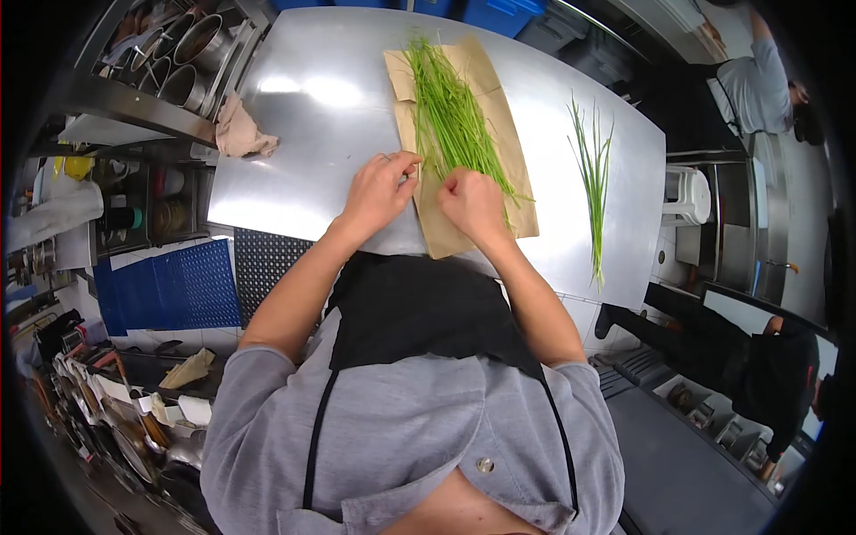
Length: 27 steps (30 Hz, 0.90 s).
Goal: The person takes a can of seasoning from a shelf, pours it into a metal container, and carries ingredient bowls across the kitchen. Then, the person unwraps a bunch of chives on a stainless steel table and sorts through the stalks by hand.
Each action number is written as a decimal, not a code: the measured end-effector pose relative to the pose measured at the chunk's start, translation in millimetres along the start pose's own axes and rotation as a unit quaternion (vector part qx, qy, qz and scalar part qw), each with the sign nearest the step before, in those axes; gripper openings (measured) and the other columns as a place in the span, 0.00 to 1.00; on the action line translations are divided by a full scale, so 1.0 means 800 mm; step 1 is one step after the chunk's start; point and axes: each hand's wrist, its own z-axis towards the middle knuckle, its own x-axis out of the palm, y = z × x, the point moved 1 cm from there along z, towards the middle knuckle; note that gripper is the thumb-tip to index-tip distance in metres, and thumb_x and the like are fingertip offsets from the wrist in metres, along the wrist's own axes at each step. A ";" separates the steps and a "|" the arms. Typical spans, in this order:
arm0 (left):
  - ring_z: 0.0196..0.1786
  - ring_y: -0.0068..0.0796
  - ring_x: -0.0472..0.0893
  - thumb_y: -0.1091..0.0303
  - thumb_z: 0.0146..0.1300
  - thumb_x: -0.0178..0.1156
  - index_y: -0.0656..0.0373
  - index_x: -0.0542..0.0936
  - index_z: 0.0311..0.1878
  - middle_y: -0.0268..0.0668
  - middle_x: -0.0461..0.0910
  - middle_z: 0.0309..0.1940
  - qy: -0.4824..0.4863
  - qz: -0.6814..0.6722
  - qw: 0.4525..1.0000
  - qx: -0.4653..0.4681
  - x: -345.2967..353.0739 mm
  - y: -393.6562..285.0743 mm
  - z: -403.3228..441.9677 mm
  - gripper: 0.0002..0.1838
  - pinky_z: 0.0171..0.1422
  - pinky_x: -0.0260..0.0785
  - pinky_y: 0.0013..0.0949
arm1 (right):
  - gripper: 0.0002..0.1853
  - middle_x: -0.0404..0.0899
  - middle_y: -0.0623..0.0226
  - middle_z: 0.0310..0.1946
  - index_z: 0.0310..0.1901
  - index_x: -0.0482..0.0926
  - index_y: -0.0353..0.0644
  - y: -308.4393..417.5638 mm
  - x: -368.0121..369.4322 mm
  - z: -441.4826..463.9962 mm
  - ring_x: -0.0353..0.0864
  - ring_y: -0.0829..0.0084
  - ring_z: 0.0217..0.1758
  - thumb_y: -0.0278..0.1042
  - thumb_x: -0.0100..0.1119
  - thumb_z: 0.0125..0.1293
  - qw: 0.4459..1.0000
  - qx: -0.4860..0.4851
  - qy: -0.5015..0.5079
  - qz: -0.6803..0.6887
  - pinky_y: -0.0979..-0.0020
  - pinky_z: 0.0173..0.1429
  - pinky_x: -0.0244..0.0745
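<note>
A heap of long thin green chives (450, 107) lies on a flat brown paper bag (435, 230) in front of me. My left hand (382, 192) is at the bag's left edge, thumb and fingers pinched together near the lower stalks. Close to its right, my right hand (473, 205) is curled closed over the lower part of the paper, beside the heap. Whatever either hand pinches is too small or hidden to make out. A smaller, separate bunch of chives (595, 192) lies on the steel table (321, 152) to the right.
A crumpled beige cloth (242, 131) hangs at the table's left corner, near a rack of metal pots (203, 43). Blue bins (501, 13) stand beyond the far edge. At right are a white stool (687, 195), one person (749, 85) and another in black (758, 374).
</note>
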 end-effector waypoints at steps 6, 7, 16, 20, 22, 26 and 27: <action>0.29 0.32 0.81 0.67 0.64 0.65 0.64 0.84 0.38 0.38 0.84 0.28 -0.008 -0.213 0.968 -0.131 0.012 -0.017 0.004 0.09 0.36 0.73 0.36 | 0.10 0.83 0.59 0.25 0.37 0.81 0.35 0.001 -0.035 -0.004 0.83 0.64 0.28 0.35 0.64 0.65 0.977 0.048 -0.001 0.208 0.63 0.36 0.76; 0.27 0.28 0.80 0.65 0.65 0.65 0.64 0.84 0.37 0.36 0.84 0.27 -0.002 -0.275 0.949 -0.151 0.017 -0.023 0.008 0.10 0.34 0.72 0.34 | 0.10 0.83 0.61 0.26 0.38 0.81 0.35 -0.003 -0.034 -0.005 0.82 0.67 0.27 0.34 0.64 0.65 0.975 0.042 0.003 0.220 0.65 0.36 0.75; 0.31 0.14 0.76 0.64 0.69 0.66 0.60 0.85 0.41 0.29 0.82 0.30 0.048 -0.487 0.819 -0.300 0.015 -0.037 0.026 0.09 0.34 0.67 0.22 | 0.08 0.83 0.69 0.28 0.44 0.82 0.32 -0.023 -0.070 -0.040 0.77 0.83 0.28 0.28 0.64 0.67 0.881 0.135 0.158 0.425 0.79 0.33 0.72; 0.32 0.14 0.76 0.64 0.69 0.66 0.60 0.85 0.42 0.28 0.82 0.30 0.045 -0.483 0.825 -0.291 0.010 -0.044 0.027 0.09 0.34 0.67 0.22 | 0.09 0.83 0.71 0.27 0.41 0.84 0.32 -0.024 -0.080 -0.050 0.76 0.84 0.28 0.30 0.65 0.67 0.976 0.047 0.056 0.206 0.80 0.33 0.70; 0.31 0.15 0.76 0.64 0.68 0.66 0.60 0.85 0.42 0.28 0.82 0.30 0.044 -0.493 0.821 -0.285 0.010 -0.054 0.027 0.09 0.34 0.68 0.22 | 0.10 0.82 0.71 0.25 0.38 0.85 0.33 -0.010 -0.072 -0.047 0.75 0.83 0.27 0.33 0.67 0.65 0.947 0.044 -0.026 0.318 0.76 0.32 0.70; 0.30 0.15 0.76 0.66 0.67 0.68 0.60 0.85 0.42 0.28 0.81 0.29 0.026 -0.516 0.814 -0.266 0.021 -0.060 0.025 0.08 0.34 0.69 0.22 | 0.12 0.81 0.72 0.23 0.33 0.84 0.33 0.001 -0.058 -0.036 0.72 0.85 0.25 0.35 0.67 0.65 0.920 0.049 -0.003 0.389 0.76 0.30 0.67; 0.30 0.15 0.76 0.67 0.66 0.68 0.60 0.85 0.42 0.28 0.81 0.29 0.015 -0.518 0.815 -0.260 0.021 -0.063 0.025 0.07 0.34 0.69 0.23 | 0.12 0.81 0.72 0.23 0.32 0.83 0.33 -0.004 -0.056 -0.036 0.71 0.85 0.25 0.36 0.68 0.66 0.918 0.053 0.009 0.393 0.76 0.29 0.66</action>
